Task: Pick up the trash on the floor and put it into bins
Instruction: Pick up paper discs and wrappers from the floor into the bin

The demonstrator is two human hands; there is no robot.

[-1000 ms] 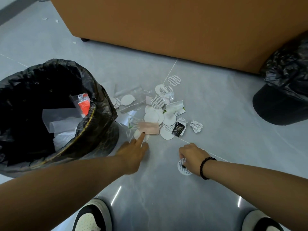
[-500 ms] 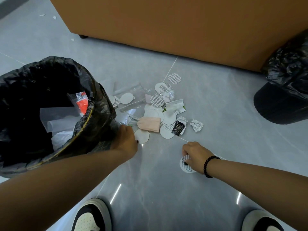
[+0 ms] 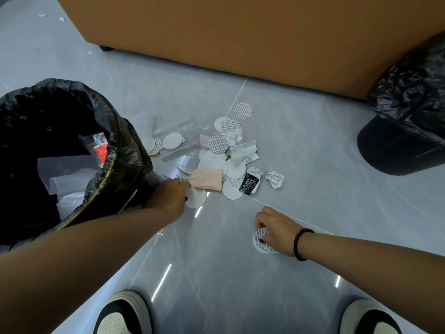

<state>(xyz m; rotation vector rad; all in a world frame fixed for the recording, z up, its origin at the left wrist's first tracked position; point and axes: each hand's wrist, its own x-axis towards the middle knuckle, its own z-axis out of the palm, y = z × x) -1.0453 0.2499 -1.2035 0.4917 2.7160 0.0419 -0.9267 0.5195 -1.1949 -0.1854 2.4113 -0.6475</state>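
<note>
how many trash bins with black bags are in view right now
2. One bin stands at the left beside the left hand, open, with trash inside. The other bin is at the right edge by the brown furniture, partly cut off. Others may sit outside the view.

I see a grey tiled floor [image 3: 301, 145] with thin pale grout lines and streaks of reflected light. Standing on it: a bin lined with a black bag [image 3: 60, 150] at left, a second black-bagged bin [image 3: 404, 141] at right, and a brown sofa [image 3: 240, 32] along the far side. Between the bins lies a heap of litter: white round seals [image 3: 234, 168], some printed, one printed seal [image 3: 242, 110] apart at the far edge; clear plastic bags [image 3: 175, 131]; a pink folded cloth [image 3: 208, 178]; a black sachet [image 3: 249, 184]; and a crumpled paper [image 3: 276, 179]. My two shoes [image 3: 120, 314] rest at the near edge. Small white scraps [image 3: 62, 19] lie far left.
</note>
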